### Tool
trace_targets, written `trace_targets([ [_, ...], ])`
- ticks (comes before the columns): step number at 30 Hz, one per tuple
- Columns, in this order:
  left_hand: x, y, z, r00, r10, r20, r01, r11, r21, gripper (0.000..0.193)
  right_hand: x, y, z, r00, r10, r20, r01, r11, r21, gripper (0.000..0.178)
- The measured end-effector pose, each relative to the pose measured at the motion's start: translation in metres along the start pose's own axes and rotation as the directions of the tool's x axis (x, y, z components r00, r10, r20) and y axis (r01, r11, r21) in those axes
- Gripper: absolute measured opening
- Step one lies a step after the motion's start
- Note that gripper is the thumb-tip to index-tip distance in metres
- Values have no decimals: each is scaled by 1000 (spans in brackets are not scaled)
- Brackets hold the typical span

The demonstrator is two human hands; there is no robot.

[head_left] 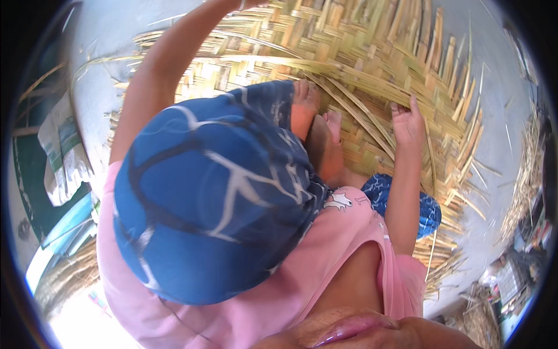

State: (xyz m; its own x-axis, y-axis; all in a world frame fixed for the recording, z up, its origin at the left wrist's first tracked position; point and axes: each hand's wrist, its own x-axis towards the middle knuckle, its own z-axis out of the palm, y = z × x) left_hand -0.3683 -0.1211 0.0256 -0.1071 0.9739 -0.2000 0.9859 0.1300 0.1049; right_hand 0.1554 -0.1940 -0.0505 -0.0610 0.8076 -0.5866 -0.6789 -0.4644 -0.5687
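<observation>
A large woven mat of pale split-cane strips (pixel 354 131) spreads under and in front of me. My left arm reaches far out to the upper left over it. Only a sliver of my left hand (pixel 253 3) shows at the top edge, its fingers cut off by the frame. On the right, my right hand (pixel 408 123) rests at the mat, palm partly up. Its thumb stands apart from the other fingers, which touch the lower edge of a long strip (pixel 378 84) crossing the weave. Several loose narrow strips (pixel 357 107) slant beside that hand.
My feet (pixel 308 102) and blue patterned clothing (pixel 212 192) cover part of the mat. Unwoven strip ends (pixel 456 70) jut from its right side onto the grey floor (pixel 488 139). A heap of thin strips (pixel 526 180) lies far right; pale cloth (pixel 61 151) hangs at left.
</observation>
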Motion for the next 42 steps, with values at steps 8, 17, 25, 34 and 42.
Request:
trace_targets([
  [8, 6, -21, -21, 992, -75, -102, 62, 990, -129, 34, -26, 9, 14, 999, -36, -14, 36, 999, 9, 27],
  [17, -7, -88, -106, 859, -392, -329, 170, 825, -539, 33, -54, 0, -17, 998, -41, -44, 42, 999, 19, 30],
  [25, -39, -194, -184, 586, -721, -370, 154, 547, -823, 33, -40, 1, -6, 1000, 1, 18, -3, 996, 89, 31],
  [34, -49, -99, -131, 566, -617, -546, 199, 745, -636, 33, -9, 12, 39, 1000, -1, -15, 1, 1000, 26, 27],
  [42, -129, 129, -35, 846, 215, -487, -410, 848, -337, 11, -1, 29, 30, 998, 47, -35, -43, 996, 83, 28],
])
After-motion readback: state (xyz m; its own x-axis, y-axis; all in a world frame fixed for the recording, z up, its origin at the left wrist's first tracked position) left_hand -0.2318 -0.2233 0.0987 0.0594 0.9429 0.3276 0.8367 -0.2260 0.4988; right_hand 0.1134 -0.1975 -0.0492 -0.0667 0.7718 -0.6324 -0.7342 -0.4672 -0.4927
